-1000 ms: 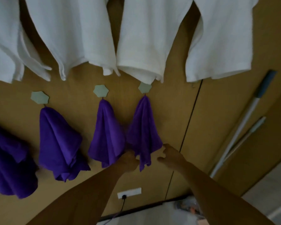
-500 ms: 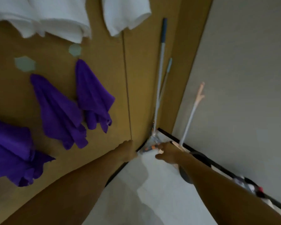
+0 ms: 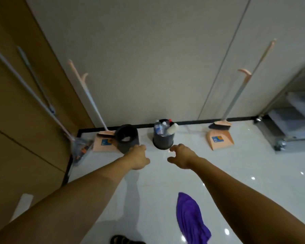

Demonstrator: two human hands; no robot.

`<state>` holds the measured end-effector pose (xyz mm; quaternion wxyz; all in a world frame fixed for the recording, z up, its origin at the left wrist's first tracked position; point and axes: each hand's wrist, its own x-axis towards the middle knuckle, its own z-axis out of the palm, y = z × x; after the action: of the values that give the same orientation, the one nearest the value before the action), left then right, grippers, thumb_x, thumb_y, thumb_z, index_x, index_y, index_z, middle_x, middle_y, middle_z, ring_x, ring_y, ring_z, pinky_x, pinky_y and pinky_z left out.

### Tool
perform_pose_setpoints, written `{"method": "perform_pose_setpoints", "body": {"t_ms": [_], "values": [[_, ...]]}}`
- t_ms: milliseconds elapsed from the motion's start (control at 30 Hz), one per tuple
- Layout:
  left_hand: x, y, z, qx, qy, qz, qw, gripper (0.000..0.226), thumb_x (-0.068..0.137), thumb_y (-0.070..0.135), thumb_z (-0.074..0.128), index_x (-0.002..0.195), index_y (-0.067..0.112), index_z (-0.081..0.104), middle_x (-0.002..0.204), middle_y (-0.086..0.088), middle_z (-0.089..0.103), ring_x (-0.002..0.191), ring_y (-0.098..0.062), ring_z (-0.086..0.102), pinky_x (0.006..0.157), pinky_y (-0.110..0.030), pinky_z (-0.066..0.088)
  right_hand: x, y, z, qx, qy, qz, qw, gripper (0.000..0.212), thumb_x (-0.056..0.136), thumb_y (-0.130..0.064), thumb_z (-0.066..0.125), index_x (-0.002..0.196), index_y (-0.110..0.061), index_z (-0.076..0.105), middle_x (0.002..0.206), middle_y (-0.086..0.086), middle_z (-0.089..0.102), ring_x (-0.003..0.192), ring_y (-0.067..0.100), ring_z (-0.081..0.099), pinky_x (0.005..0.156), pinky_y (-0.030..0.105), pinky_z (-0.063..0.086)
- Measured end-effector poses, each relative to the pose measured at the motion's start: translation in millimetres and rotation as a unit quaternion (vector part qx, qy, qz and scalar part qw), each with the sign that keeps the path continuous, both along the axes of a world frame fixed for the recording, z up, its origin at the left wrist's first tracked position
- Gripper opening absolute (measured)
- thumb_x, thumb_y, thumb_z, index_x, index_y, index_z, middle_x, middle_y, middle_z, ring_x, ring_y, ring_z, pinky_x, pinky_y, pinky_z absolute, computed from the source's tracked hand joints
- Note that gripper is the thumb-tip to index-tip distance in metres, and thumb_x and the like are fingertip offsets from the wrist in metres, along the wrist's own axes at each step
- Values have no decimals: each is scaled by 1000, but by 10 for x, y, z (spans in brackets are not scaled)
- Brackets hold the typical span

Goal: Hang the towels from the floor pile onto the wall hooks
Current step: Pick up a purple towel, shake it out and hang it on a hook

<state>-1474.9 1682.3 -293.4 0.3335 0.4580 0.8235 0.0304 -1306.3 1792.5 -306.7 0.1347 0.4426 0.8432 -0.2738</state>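
Note:
A purple towel point(image 3: 190, 219) lies crumpled on the glossy white floor, low in view between my two forearms. My left hand point(image 3: 138, 158) and my right hand point(image 3: 180, 156) reach out in front of me above the floor, well beyond the towel. Both hold nothing, with fingers loosely curled. The wall hooks and the hung towels are out of view.
Two dark bins point(image 3: 127, 138) point(image 3: 163, 139) stand by the grey wall, one full of bottles. Peach dustpans with brooms point(image 3: 104, 141) point(image 3: 219, 136) lean beside them. Mop poles point(image 3: 30, 92) rest on the brown wall at left. A metal trolley point(image 3: 289, 111) is at right. A dark sandal point(image 3: 125, 240) shows at the bottom.
My view has swung right and down from the wall of hung purple towels to the floor. Both hands came away from the last hung towel and stay empty.

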Motion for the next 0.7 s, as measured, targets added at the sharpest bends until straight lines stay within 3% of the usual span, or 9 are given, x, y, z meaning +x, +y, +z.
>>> {"method": "perform_pose_setpoints", "body": {"t_ms": [133,400,567,700], "values": [[1022,351,-87,34,30,-92,995,65,87,36,58,144,19,33,147,-6,35,132,-28,36,104,-41,38,982,10,-111,26,12,-66,997,60,88,-47,59,140,-20,44,138,10,45,121,28,48,99,39,44],[2264,730,-597,1,-21,-210,978,63,87,33,57,144,18,34,146,-6,36,131,-27,36,102,-39,37,2341,-122,-480,-41,-25,-192,980,57,90,-42,57,140,-19,43,142,9,41,124,28,47,100,38,42],[2638,845,-1384,-77,-75,-249,963,58,87,33,57,140,17,39,140,-9,41,127,-27,41,101,-38,41,2793,-201,-1127,-92,-51,-262,959,54,91,-41,57,139,-20,45,140,8,43,120,27,51,100,39,44],[2834,920,-2333,-131,-87,-254,954,51,87,33,57,133,15,45,134,-12,44,121,-29,46,97,-37,43,3011,-197,-2093,-141,-67,-292,944,51,91,-38,53,138,-19,46,137,8,45,120,28,50,98,38,43]]}}
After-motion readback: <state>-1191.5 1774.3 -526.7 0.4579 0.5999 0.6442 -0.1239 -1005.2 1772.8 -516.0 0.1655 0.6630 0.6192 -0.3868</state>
